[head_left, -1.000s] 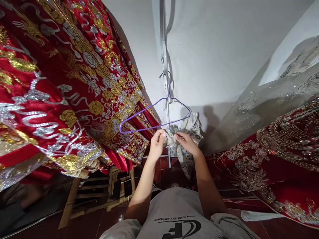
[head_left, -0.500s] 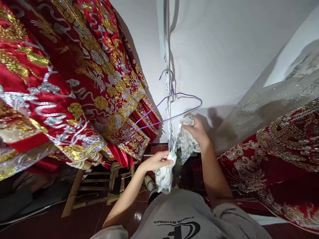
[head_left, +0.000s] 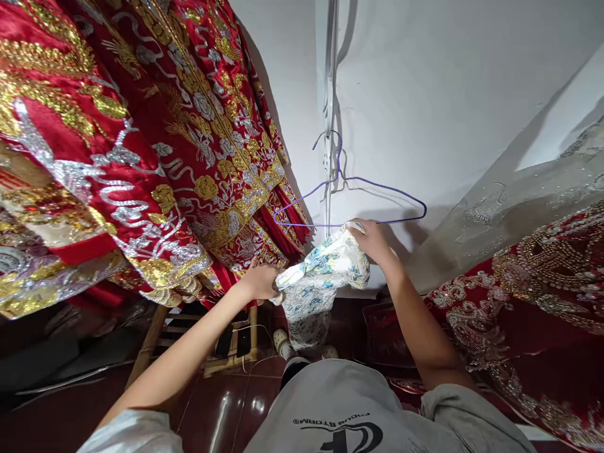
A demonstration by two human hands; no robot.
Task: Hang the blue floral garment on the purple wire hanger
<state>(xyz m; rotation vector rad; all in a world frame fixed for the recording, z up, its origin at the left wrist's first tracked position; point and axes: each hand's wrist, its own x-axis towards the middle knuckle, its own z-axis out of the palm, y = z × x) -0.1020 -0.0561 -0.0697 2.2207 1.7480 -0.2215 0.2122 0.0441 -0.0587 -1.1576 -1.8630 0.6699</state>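
Observation:
A white cloth garment (head_left: 325,267) with a blue and yellow floral print is stretched between my hands, its lower part hanging in folds. My left hand (head_left: 262,281) is closed round its left end. At the upper right, my right hand (head_left: 370,238) pinches the other end, close under the bottom bar of a purple wire hanger (head_left: 340,179). The hanger hangs by its hook on a white vertical rail; whether the cloth touches its bar I cannot tell.
Red garments with gold and silver embroidery (head_left: 202,138) hang on the left. A beaded dark red gown (head_left: 528,302) and sheer grey fabric (head_left: 491,207) fill the right. Below left stands a wooden stool (head_left: 231,358) on the dark tiled floor (head_left: 245,402).
My hands have moved apart, the left one outward and up, spreading the bunched cloth wide. The hanger now faces more squarely toward me. The view has shifted slightly.

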